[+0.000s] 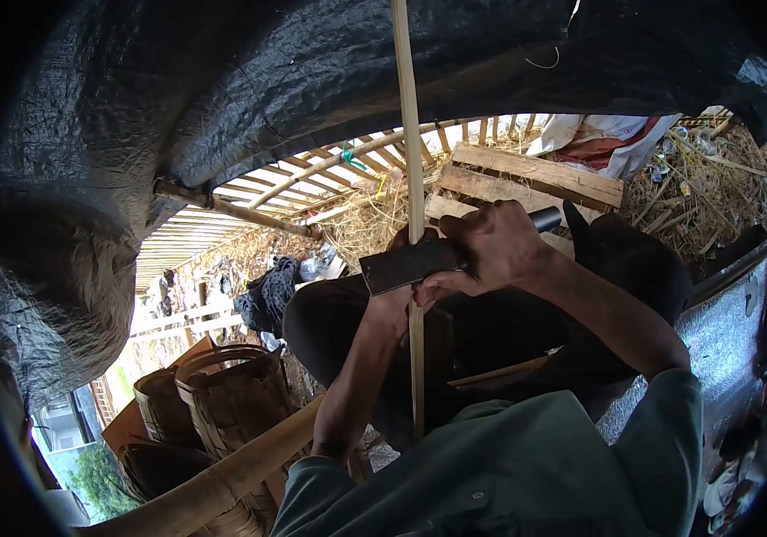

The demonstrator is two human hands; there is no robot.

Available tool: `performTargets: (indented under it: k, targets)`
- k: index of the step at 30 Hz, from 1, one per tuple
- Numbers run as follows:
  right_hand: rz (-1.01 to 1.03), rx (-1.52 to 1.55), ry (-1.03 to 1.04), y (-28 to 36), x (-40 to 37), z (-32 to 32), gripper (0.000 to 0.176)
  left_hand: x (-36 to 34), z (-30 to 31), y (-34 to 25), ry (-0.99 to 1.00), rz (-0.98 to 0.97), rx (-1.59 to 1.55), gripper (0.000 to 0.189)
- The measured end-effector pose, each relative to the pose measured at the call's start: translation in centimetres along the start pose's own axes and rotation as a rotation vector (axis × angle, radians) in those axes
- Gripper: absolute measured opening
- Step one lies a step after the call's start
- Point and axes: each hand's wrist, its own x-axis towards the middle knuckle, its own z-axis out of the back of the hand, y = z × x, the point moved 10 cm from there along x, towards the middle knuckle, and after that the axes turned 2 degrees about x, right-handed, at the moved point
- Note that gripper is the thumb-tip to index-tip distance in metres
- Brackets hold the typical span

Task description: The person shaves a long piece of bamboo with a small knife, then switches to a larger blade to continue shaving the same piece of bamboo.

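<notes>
A long pale bamboo strip (411, 134) runs upright in front of me, from the top of the view down to my lap. My left hand (394, 309) is closed around it, its fingers mostly hidden behind a broad dark blade. That blade belongs to a large knife (408, 266) lying across the strip. My right hand (497, 246) grips the knife, its thumb low near the blade and the strip. The rounded dark end of the handle sticks out to the right of my fist. Both hands are above my crossed legs in dark trousers.
Split wooden boards (540, 174) lie on straw-like shavings ahead. Woven bamboo baskets (231, 394) stand at lower left, beside a thick bamboo pole (222, 483) near my left arm. Black plastic sheeting (312, 80) hangs overhead and at left. A slatted bamboo fence (285, 183) stands behind.
</notes>
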Motion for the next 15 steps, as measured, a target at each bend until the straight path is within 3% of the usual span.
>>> performTargets:
  k: [4, 7, 8, 15]
  targets:
    - [0.023, 0.028, -0.034, 0.0, 0.2, -0.1, 0.062, -0.2, -0.1, -0.1, -0.016, 0.017, 0.048, 0.025]
    - [-0.223, -0.009, 0.040, -3.1, 1.3, 0.6, 0.060, -0.1, -1.9, 0.3, 0.167, 0.066, -0.024, 0.030]
    - [-0.226, -0.046, 0.058, -3.9, 2.2, 1.9, 0.060, -0.5, -3.7, -0.1, 0.264, 0.073, -0.029, 0.036]
    - [-0.175, -0.107, -0.039, -3.9, 2.7, 2.6, 0.070, -0.6, -4.2, -0.7, 0.295, 0.035, -0.018, 0.041]
